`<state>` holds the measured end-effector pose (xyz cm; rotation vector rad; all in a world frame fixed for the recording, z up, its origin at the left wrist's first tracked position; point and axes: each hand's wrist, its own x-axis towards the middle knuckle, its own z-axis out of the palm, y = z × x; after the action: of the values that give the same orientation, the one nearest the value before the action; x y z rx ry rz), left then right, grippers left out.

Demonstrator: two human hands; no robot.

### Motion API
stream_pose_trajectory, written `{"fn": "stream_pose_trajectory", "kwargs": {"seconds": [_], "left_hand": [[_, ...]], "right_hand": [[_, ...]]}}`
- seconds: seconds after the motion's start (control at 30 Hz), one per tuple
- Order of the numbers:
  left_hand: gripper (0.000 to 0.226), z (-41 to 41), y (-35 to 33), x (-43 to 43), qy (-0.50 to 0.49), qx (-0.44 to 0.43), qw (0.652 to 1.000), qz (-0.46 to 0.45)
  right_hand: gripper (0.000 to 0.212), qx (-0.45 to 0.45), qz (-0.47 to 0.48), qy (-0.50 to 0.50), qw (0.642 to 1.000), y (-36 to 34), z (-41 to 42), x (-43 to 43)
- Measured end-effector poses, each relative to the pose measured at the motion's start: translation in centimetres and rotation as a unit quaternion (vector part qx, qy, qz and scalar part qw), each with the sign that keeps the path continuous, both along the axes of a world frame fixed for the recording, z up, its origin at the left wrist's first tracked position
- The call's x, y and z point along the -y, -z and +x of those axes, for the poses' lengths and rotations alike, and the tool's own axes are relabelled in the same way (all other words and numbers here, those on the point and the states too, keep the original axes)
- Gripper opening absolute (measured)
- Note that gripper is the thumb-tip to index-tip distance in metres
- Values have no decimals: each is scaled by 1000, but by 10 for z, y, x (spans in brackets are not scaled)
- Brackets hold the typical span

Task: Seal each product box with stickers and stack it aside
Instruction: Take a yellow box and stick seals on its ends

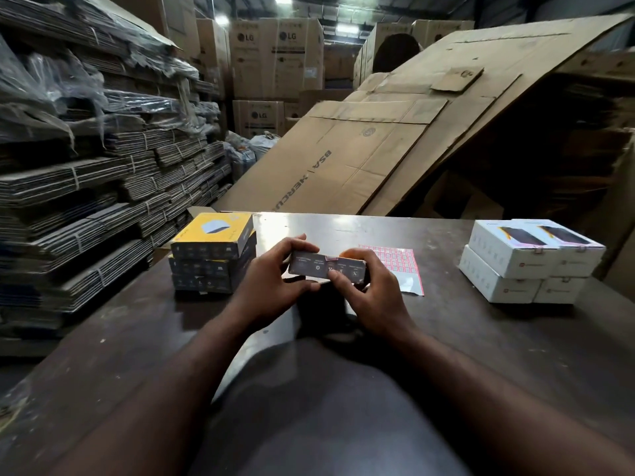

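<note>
Two hands on one box. The left hand grips the left end of a flat, grey-sided cardboard product box, fingers over the top and thumb underneath. The right hand holds the right end, fingers curled behind and thumb laid on the near face. The box is held on edge just above the dark brown table, at centre. A small red-bordered sticker is folded over its top edge near the middle. Step in hand, by my reading: rubbing that seal down. At 2 o'clock, just beyond the right hand, a red-and-white sheet of stickers lies flat, its near end bare grey. At 9 o'clock stands a stack of three yellow-topped dark boxes. At 3 o'clock, well apart, white boxes sit two high, small seals on their near faces. The next move likely calls for turning the box to its unsealed side, or stacking it at 9 o'clock with its likes.
</note>
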<state>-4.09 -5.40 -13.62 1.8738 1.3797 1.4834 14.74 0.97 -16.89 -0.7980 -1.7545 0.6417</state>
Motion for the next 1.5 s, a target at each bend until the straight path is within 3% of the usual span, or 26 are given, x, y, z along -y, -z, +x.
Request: {"fn": "stream_pose_trajectory", "kwargs": {"seconds": [0.27,0.6,0.9,1.1,1.3,1.5], "left_hand": [[48,-3,9,-6,-77,-63,991,94],[50,0,10,-5,-32,-97,991,85],[48,0,10,-6,-33,-126,987,94],[47,0,10,-6,-36,-136,985,100],[46,0,11,-6,-34,-137,985,95],[47,0,11,-5,-35,-141,985,91]], "right_hand": [[32,78,229,123,963,-9,-3,6],[24,39,209,102,972,-7,2,0],[9,46,269,126,954,-6,4,-3],[8,83,283,144,945,-7,3,1],[23,67,233,115,963,-10,1,5],[10,71,262,118,955,-8,1,3]]}}
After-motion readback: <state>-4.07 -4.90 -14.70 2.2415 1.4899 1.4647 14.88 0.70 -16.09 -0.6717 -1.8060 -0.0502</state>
